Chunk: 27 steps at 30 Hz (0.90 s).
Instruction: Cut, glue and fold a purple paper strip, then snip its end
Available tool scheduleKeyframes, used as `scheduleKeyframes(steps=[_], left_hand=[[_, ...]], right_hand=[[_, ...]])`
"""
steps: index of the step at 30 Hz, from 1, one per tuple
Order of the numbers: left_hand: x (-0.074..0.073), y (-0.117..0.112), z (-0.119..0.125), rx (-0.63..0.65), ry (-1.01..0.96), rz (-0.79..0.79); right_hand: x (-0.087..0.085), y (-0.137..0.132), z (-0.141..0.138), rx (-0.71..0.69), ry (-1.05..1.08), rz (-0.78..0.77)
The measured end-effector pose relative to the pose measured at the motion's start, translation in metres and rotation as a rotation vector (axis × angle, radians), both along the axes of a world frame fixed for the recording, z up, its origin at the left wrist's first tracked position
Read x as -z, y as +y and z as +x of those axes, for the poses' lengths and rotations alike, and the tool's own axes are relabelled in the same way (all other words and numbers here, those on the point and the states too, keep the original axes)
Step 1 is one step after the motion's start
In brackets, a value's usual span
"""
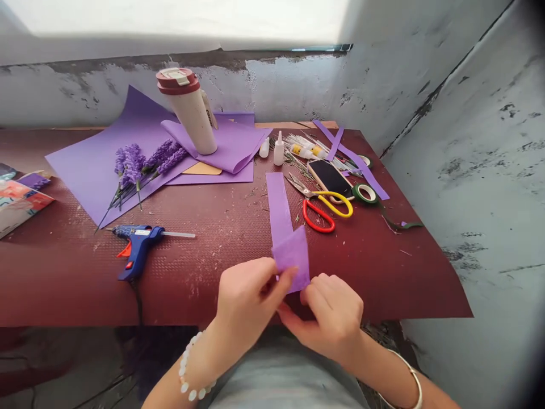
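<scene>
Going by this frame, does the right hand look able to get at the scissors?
Probably yes: the scissors lie just beyond the right hand, red handle nearest, with only tabletop between. Its fingers are at the purple paper, though, so they may have to leave that first.

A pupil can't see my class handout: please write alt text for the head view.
A person's bare left hand and right hand touch a flat purple paper-like piece near the front edge of a dark red textured table. Metal scissors with red and yellow handles lie to the right, a blue glue gun to the left.
</scene>
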<state>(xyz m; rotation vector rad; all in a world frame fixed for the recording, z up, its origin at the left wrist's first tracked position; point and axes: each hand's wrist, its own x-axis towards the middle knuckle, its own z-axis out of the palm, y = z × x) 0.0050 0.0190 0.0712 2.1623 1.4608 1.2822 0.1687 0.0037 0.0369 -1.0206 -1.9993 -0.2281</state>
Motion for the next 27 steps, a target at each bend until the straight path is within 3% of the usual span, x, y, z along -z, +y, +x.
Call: scheduleKeyframes(steps=[3, 10, 15, 19, 22, 27], left_hand=[[-0.002, -0.018, 0.02, 0.082, 0.127, 0.241], [0.001, -0.045, 0.061, 0.041, 0.259, 0.302], [0.008, -0.054, 0.075, -0.034, 0.224, 0.289], [0.006, -0.047, 0.066, 0.077, 0.189, 0.28], [0.004, -0.032, 0.043, 0.217, 0.188, 0.159], [0.013, -0.009, 0.008, 0.147, 0.405, -0.044]], right_hand=[[0.015, -0.017, -0.001, 0.117, 0.172, -0.058], [0.04, -0.042, 0.011, 0.223, 0.312, -0.119], [0.032, -0.046, 0.015, 0.223, 0.39, -0.176], [0.026, -0.048, 0.021, 0.204, 0.361, -0.185], [0.029, -0.048, 0.03, 0.211, 0.279, -0.108], [0.036, -0.044, 0.051, -0.032, 0.123, 0.014]])
